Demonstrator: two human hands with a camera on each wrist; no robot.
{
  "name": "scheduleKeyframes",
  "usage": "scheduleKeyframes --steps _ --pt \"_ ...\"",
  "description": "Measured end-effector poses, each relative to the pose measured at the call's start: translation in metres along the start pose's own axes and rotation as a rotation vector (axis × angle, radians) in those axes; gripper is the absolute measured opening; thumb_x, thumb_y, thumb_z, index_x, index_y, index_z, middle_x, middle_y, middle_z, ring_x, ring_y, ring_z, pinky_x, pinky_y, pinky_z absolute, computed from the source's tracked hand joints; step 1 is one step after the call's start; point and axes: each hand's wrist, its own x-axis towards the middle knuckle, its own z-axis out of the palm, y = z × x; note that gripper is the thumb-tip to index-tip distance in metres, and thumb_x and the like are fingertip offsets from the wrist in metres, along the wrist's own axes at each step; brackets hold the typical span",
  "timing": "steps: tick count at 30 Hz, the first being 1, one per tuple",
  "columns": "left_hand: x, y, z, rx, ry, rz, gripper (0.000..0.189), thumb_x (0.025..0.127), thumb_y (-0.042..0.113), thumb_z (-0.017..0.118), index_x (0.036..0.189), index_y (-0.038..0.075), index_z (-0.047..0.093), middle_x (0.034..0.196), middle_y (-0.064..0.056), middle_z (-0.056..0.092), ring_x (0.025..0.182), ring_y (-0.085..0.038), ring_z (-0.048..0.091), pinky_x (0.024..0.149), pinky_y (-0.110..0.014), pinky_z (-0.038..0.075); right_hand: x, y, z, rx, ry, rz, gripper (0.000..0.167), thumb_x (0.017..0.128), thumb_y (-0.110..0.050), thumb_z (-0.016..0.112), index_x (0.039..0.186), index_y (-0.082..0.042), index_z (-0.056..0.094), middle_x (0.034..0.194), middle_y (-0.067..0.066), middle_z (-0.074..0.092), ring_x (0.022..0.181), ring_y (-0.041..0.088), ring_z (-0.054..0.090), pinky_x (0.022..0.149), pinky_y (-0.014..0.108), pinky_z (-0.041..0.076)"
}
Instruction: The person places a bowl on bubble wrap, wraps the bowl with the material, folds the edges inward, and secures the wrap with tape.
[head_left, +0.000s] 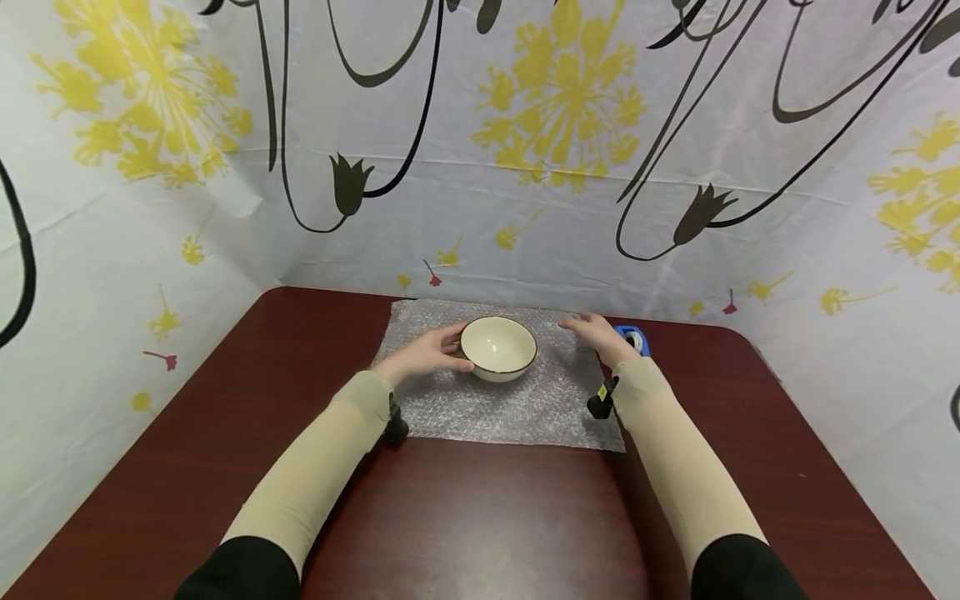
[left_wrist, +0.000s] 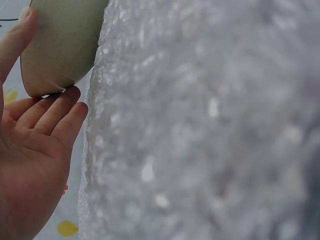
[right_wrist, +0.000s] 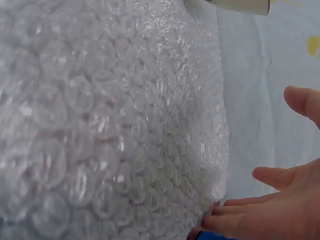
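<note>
A cream bowl point(head_left: 498, 343) with a dark rim sits upright over a sheet of bubble wrap point(head_left: 510, 417). My left hand point(head_left: 429, 353) holds its left side, with the thumb on the near side and the fingers round the far side. In the left wrist view, the thumb and fingertips meet the outer wall of the bowl point(left_wrist: 65, 45). My right hand point(head_left: 597, 335) is apart from the bowl, over the right far edge of the wrap, with its fingers extended. The right wrist view shows those fingers at the wrap's edge point(right_wrist: 215, 180), holding nothing.
A blue item point(head_left: 634, 338) with a white round part, like a tape dispenser, lies just right of the wrap, partly behind my right hand. The dark red table point(head_left: 480, 517) ends at a patterned cloth point(head_left: 450, 217) on the back and both sides.
</note>
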Motion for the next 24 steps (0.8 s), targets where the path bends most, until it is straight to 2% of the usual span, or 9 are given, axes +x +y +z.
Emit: scheduleKeyframes --steps 4,9,18,24 --pt "0.0 0.0 -0.0002 0.006 0.004 -0.006 0.089 0.085 0.018 0.077 0.155 0.014 0.023 0.157 -0.011 0.026 0.139 -0.029 0.034 0.106 -0.037 0.039 0.0033 -0.0013 0.002 0.007 0.018 0.032 0.085 0.099 -0.042 0.05 0.155 -0.004 -0.001 0.16 0.02 -0.002 0.145 0.04 0.005 0.113 0.058 0.013" --pt "0.0006 -0.0001 -0.0008 0.006 0.0 -0.008 0.089 0.084 0.019 0.077 0.155 0.014 0.023 0.156 -0.011 0.026 0.139 -0.029 0.034 0.106 -0.036 0.038 0.0028 -0.0047 0.0023 0.009 0.041 0.031 0.086 0.1 -0.041 0.05 0.154 -0.002 -0.004 0.159 0.022 -0.004 0.145 0.041 0.003 0.113 0.058 0.013" --pt "0.0003 0.0 -0.0016 0.004 0.002 -0.002 0.089 0.084 0.019 0.077 0.155 0.015 0.023 0.156 -0.011 0.027 0.139 -0.029 0.034 0.106 -0.037 0.038 0.0019 -0.0091 0.0038 0.087 0.194 0.019 0.087 0.098 -0.04 0.053 0.155 -0.004 -0.002 0.16 0.02 0.003 0.144 0.039 0.013 0.112 0.056 0.021" --pt "0.0013 -0.0005 -0.0006 0.004 0.0 -0.002 0.089 0.084 0.018 0.077 0.155 0.015 0.023 0.156 -0.011 0.027 0.139 -0.029 0.034 0.106 -0.037 0.038 0.0028 -0.0072 0.0051 0.136 0.234 -0.005 0.084 0.099 -0.035 0.053 0.155 -0.003 -0.001 0.16 0.02 0.003 0.144 0.039 0.015 0.112 0.054 0.022"
